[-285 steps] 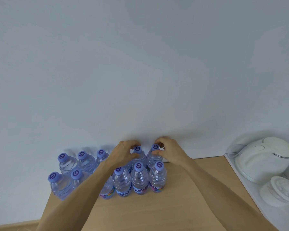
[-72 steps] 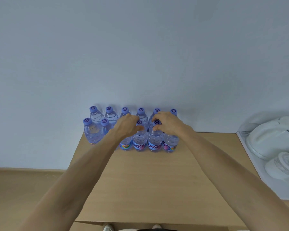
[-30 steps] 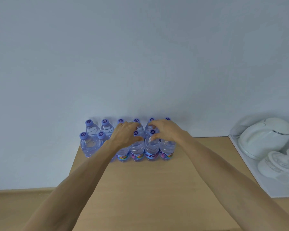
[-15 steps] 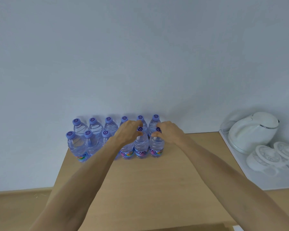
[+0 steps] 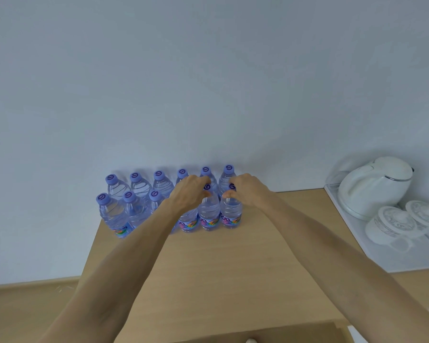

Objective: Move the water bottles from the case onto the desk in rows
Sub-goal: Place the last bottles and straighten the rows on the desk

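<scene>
- Head view: twelve clear plastic water bottles (image 5: 209, 211) stand upright on the desk (image 5: 208, 268), two rows of six, packed tight against the wall (image 5: 208, 82).
- Bottles: ribbed see-through plastic, rounded shoulders, purple screw caps with a dark swirl mark, colourful label band low on the body.
- Back row caps all show; front row has five caps in view, the fourth from the left is hidden under the left hand.
- Left hand (image 5: 188, 194) fingers curled, thumb and fingertip pinching the neck just under the cap of the front-row fifth bottle (image 5: 209, 210).
- Right hand (image 5: 248, 191) curled too, pinching the neck under the cap of the front-row end bottle (image 5: 230, 211) at the right of the row.
- Both pinched bottles stand on the desk, touching each other side by side.
- Left forearm crosses over the lower bodies of the middle front-row bottles, hiding part of their labels.
- Desk: light wood-grain top, matte, straight left edge; wood-tone floor (image 5: 22, 313) to its left.
- White tray (image 5: 394, 258) at the right of the desk, smooth, carries a glossy white kettle (image 5: 372, 186) with a chrome band, rounded shape.
- Two upside-down cups (image 5: 391, 226) in clear wrapping beside the kettle, on the tray, well apart from the bottles.
- Wall plain pale, no texture.
</scene>
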Available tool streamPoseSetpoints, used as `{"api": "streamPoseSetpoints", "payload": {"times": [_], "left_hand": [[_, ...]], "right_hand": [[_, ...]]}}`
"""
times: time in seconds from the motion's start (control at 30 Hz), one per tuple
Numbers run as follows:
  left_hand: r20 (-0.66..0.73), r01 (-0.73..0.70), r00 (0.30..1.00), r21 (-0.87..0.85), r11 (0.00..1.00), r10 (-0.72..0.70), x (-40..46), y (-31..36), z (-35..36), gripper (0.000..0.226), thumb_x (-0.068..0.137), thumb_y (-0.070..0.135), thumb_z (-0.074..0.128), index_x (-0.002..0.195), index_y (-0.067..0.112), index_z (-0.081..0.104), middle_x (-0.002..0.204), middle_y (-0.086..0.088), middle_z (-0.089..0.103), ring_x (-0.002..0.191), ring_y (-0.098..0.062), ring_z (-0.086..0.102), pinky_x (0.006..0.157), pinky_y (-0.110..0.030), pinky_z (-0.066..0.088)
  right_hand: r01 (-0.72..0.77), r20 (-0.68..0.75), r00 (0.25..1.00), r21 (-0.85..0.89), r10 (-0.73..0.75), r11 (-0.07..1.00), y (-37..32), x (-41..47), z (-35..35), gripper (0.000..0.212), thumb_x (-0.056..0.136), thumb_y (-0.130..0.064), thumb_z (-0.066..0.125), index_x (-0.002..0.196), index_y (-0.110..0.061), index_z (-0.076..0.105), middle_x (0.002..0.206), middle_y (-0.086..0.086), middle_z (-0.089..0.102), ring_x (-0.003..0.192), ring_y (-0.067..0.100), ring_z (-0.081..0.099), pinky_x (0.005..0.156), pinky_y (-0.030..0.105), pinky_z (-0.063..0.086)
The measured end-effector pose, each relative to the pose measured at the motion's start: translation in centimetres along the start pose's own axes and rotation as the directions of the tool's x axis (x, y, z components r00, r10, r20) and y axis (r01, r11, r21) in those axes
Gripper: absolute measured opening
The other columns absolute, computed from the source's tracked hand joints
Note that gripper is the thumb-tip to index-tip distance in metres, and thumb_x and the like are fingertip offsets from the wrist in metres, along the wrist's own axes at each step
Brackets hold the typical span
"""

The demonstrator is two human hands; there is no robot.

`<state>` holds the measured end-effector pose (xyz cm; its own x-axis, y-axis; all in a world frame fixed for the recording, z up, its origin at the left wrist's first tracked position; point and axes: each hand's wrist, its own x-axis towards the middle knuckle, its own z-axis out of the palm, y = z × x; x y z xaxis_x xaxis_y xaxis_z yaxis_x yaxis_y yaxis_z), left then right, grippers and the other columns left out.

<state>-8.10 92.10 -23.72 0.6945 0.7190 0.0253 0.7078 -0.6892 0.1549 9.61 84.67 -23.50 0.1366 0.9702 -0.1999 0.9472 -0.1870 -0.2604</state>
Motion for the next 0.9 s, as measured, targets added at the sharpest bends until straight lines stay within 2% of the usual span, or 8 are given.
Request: {"api": "streamPoseSetpoints", "payload": {"times": [0.17,0.27,0.4,0.47,0.53,0.57,0.73,0.9], "left_hand": [[-0.019,-0.01,1.0,0.005,1.0,0.01,-0.2,-0.1,0.2,0.026,0.095,0.03,0.058,0.11,0.008,0.057,0.094,-0.015,0.061,0.085,-0.034,0.059,0.064,-0.036,0.04],[-0.017,-0.011,1.0,-0.041,0.999,0.011,-0.4,-0.3,0.2,0.026,0.094,0.029,0.059,0.112,0.009,0.057,0.092,-0.016,0.062,0.086,-0.035,0.059,0.064,-0.036,0.038],[-0.011,0.006,1.0,-0.13,0.991,-0.008,-0.6,-0.7,0.3,0.032,0.093,0.03,0.06,0.12,0.014,0.057,0.096,-0.015,0.066,0.092,-0.034,0.061,0.072,-0.041,0.048],[-0.002,0.01,1.0,-0.12,0.993,-0.01,-0.6,-0.9,0.2,0.04,0.092,0.036,0.06,0.127,0.018,0.055,0.106,-0.012,0.068,0.101,-0.033,0.062,0.08,-0.044,0.051],[0.008,0.016,1.0,-0.112,0.994,-0.015,-0.6,-1.2,0.1,0.045,0.092,0.041,0.059,0.133,0.022,0.054,0.117,-0.009,0.067,0.108,-0.032,0.061,0.085,-0.045,0.051],[0.015,0.019,1.0,-0.112,0.993,-0.017,-0.5,-1.4,0.1,0.045,0.092,0.043,0.059,0.133,0.023,0.055,0.118,-0.008,0.067,0.108,-0.031,0.06,0.086,-0.045,0.051],[0.044,0.049,0.998,-0.14,0.989,-0.043,-0.6,-1.3,0.0,0.039,0.093,0.042,0.058,0.127,0.023,0.059,0.116,-0.007,0.068,0.107,-0.029,0.061,0.086,-0.046,0.052],[0.066,0.067,0.996,-0.122,0.99,-0.059,-0.5,-1.1,-0.3,0.039,0.093,0.043,0.058,0.126,0.023,0.059,0.116,-0.008,0.066,0.107,-0.031,0.06,0.086,-0.047,0.052]], "right_hand": [[-0.003,0.005,1.0,0.009,0.003,1.0,0.0,-0.1,0.0,0.043,0.093,-0.049,0.059,0.081,-0.009,0.048,0.088,0.011,0.053,0.078,0.027,0.053,0.068,0.034,0.041],[-0.003,0.011,1.0,0.004,0.003,1.0,0.0,0.1,0.0,0.045,0.092,-0.05,0.059,0.072,-0.013,0.043,0.087,0.011,0.053,0.077,0.027,0.053,0.068,0.034,0.042],[0.02,0.048,0.999,0.065,-0.023,0.998,0.4,0.1,-0.3,0.042,0.088,-0.052,0.064,0.069,-0.023,0.039,0.083,0.006,0.048,0.076,0.025,0.05,0.067,0.034,0.042],[0.061,0.059,0.996,0.112,-0.068,0.992,0.7,0.0,-0.9,0.03,0.086,-0.049,0.068,0.088,-0.023,0.055,0.089,0.002,0.051,0.081,0.024,0.053,0.072,0.035,0.047],[0.105,0.073,0.991,0.091,-0.112,0.99,1.1,-0.1,-1.5,0.037,0.085,-0.039,0.071,0.116,-0.021,0.061,0.099,0.003,0.054,0.089,0.024,0.056,0.076,0.036,0.049],[0.116,0.077,0.99,0.064,-0.121,0.991,1.2,0.0,-1.7,0.038,0.085,-0.035,0.071,0.119,-0.02,0.062,0.1,0.004,0.056,0.09,0.025,0.057,0.075,0.035,0.048],[0.121,0.028,0.992,0.073,-0.123,0.99,1.0,0.4,-1.6,0.037,0.084,-0.029,0.073,0.118,-0.019,0.063,0.099,0.005,0.055,0.087,0.025,0.056,0.071,0.034,0.047],[0.086,-0.005,0.996,0.054,-0.086,0.995,1.2,0.4,-1.3,0.034,0.086,-0.03,0.071,0.115,-0.014,0.063,0.103,0.009,0.059,0.088,0.027,0.058,0.076,0.039,0.052]]}}
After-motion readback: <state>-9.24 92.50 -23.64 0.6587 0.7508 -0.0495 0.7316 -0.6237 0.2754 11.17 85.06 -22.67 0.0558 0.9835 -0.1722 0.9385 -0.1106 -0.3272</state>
